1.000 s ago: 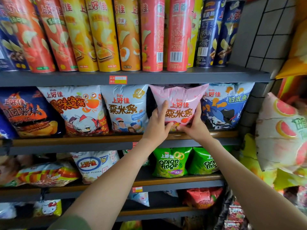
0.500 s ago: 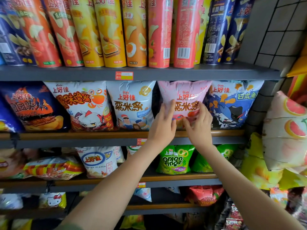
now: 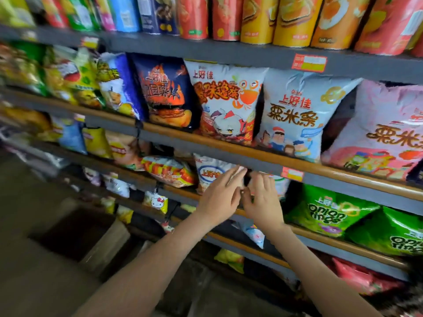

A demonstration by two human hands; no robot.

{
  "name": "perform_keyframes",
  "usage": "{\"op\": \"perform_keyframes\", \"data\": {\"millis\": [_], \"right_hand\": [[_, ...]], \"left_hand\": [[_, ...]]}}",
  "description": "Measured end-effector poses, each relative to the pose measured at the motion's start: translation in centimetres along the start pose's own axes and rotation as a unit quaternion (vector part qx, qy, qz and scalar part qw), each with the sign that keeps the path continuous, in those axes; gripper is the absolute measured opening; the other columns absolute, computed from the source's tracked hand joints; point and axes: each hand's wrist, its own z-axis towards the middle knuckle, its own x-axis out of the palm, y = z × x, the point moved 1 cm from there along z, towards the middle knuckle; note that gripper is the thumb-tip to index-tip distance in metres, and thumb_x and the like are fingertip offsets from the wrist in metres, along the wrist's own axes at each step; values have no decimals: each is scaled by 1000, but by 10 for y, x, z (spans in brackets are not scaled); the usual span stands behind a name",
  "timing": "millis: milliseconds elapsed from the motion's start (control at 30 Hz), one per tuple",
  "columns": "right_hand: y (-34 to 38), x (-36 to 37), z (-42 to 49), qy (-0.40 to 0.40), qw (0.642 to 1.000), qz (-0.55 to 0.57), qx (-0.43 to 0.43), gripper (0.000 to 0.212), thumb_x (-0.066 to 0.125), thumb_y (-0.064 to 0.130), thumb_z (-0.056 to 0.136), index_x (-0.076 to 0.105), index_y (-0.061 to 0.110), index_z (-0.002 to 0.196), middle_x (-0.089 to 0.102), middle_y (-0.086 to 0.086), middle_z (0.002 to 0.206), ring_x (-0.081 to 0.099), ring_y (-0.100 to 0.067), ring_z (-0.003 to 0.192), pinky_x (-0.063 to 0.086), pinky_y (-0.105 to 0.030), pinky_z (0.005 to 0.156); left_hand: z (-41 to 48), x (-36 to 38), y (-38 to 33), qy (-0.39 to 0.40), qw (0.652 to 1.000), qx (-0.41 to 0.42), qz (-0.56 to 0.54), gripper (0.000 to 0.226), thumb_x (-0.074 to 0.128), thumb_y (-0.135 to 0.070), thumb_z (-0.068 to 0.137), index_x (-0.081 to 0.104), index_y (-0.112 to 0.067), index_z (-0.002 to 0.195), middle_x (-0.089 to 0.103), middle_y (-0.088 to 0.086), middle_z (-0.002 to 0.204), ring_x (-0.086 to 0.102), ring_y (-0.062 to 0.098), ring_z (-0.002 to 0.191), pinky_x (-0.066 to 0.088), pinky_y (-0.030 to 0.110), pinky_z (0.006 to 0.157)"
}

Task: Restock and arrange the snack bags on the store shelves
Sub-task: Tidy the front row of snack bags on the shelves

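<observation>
My left hand (image 3: pixel 219 197) and right hand (image 3: pixel 263 203) sit side by side, just left of and below the orange price tag (image 3: pixel 292 174). The fingers of both are loose and mostly straight, gripping nothing that I can see. Blur hides whether the fingertips touch plastic.

The white bag with the blue oval (image 3: pixel 209 173) stands left of the tag and a little lower, right before my left fingers.

I judge 2 risks. A shove from flat fingers could tip the bag backward, or into the striped orange bag (image 3: pixel 169 171) further left of the tag. A careless lift could snag its hidden top on the shelf edge that carries the tag.

The bag's printed face points outward toward me, and its long axis runs upright.
</observation>
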Motion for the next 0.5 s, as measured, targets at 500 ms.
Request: {"op": "perform_keyframes", "data": {"millis": [500], "right_hand": [[377,230,87,103,979,151,-92,35,54,12,85,53,-2,117,55,-16,106,46,-27,100,44,-40,85]], "left_hand": [[-202,-293,296,-97,968,-185,138,47,36,-26,95,49,-6,135,51,13,136,51,24,122,46,34,96]]}}
